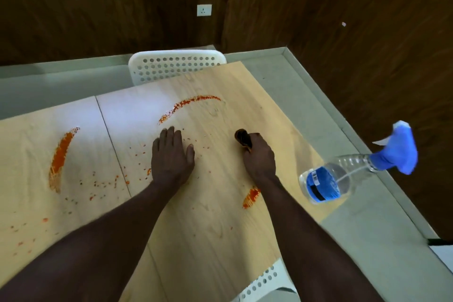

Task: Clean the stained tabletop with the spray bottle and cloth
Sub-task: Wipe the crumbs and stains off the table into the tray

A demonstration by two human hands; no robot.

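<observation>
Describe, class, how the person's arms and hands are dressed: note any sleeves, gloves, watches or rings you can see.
Both forearms are bare as far as the frame shows: no sleeves in view. The left hand and right hand wear no gloves. No watch, bracelet or ring shows on either wrist or any visible finger.

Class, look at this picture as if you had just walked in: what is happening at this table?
A person is cleaning a wooden tabletop smeared with orange-red stains. The right hand grips a bunched brown cloth pressed to the surface, while the left hand lies flat on the table beside it. The spray bottle, with a blue trigger head, stands by the table's right edge, untouched. Several streaks and many specks remain, so the wiping is far from done.
</observation>
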